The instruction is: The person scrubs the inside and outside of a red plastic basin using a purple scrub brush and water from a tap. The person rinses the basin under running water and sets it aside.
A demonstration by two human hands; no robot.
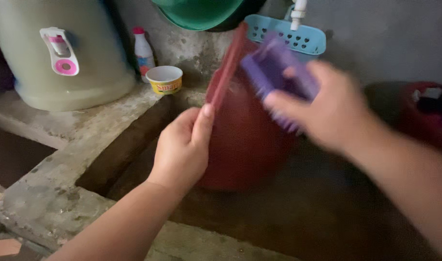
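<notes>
Both hands were busy. The left hand (182,147) gripped the red tub (240,140) by its rim; the right hand (334,111) clasped a purple brush (274,72) over the concrete sink (61,193).

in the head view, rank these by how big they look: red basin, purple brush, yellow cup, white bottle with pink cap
1. red basin
2. purple brush, blurred and nearer the camera, so its rank is unsure
3. yellow cup and white bottle look about alike; not ranked.
</notes>
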